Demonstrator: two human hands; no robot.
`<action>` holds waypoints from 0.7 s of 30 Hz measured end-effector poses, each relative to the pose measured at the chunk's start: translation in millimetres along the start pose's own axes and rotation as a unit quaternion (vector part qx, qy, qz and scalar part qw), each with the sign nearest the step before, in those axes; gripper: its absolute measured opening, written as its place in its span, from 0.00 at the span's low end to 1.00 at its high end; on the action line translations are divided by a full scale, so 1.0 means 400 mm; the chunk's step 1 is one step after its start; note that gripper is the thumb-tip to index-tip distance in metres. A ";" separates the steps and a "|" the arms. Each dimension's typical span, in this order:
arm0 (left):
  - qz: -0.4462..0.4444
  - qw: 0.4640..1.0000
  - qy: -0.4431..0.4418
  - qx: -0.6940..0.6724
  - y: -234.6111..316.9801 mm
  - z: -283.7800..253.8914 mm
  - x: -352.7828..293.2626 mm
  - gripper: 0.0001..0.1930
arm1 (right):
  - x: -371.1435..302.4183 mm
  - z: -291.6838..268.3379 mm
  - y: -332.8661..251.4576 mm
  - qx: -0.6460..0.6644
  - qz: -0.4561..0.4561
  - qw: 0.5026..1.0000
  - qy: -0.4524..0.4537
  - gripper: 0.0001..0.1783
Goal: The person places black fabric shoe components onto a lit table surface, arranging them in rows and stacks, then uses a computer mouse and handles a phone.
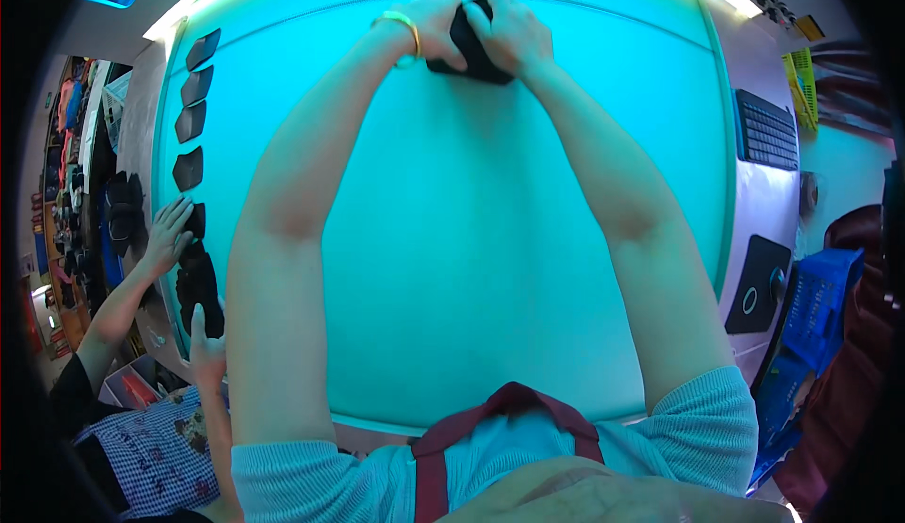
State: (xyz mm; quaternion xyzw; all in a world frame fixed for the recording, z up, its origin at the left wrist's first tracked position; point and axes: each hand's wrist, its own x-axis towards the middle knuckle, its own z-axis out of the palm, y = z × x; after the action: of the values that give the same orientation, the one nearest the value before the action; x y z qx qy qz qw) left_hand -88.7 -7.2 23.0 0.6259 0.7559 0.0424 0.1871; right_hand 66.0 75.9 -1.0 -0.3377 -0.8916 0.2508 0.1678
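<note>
At the far edge of the brightly lit cyan table (452,269), both my arms are stretched out over a black, flat-looking piece (471,59). It looks like cut leather or fabric; whether it is one layer or a stack I cannot tell. My left hand (439,31), with a yellowish bangle at the wrist, grips its left side. From the right, my right hand (516,37) closes over the piece, the thumb lying across its top. Some of my fingertips are hidden behind it.
Dark cut pieces (189,121) lie in a column along the left edge. There, a co-worker's hand (170,233) rests on one, the other hand beside a dark pile (198,297). On the right stand a keyboard (768,129), a mouse pad (757,285) and blue crates (818,311).
</note>
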 end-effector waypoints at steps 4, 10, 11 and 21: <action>0.005 0.995 -0.006 0.099 -0.089 -0.023 0.019 0.43 | 0.131 -0.027 0.013 -0.055 0.112 0.986 -0.109 0.27; 0.121 0.563 -0.107 0.810 -0.342 -0.073 -0.697 0.28 | 0.152 -0.004 -0.071 -0.074 0.040 0.996 -0.031 0.26; 0.109 0.521 -0.116 0.838 -0.346 -0.076 -0.766 0.26 | 0.137 0.024 -0.084 -0.072 0.021 0.997 -0.016 0.25; 0.125 0.333 -0.077 0.932 -0.455 -0.011 -0.727 0.23 | 0.169 0.070 0.001 -0.159 -0.025 0.981 -0.109 0.29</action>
State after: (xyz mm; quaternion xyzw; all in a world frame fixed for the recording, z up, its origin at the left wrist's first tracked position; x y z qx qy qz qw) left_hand -216.9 -324.8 39.5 0.4804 0.1983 -0.7146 -0.4682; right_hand 4.9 113.3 -15.4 -0.3087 -0.9411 0.1366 0.0197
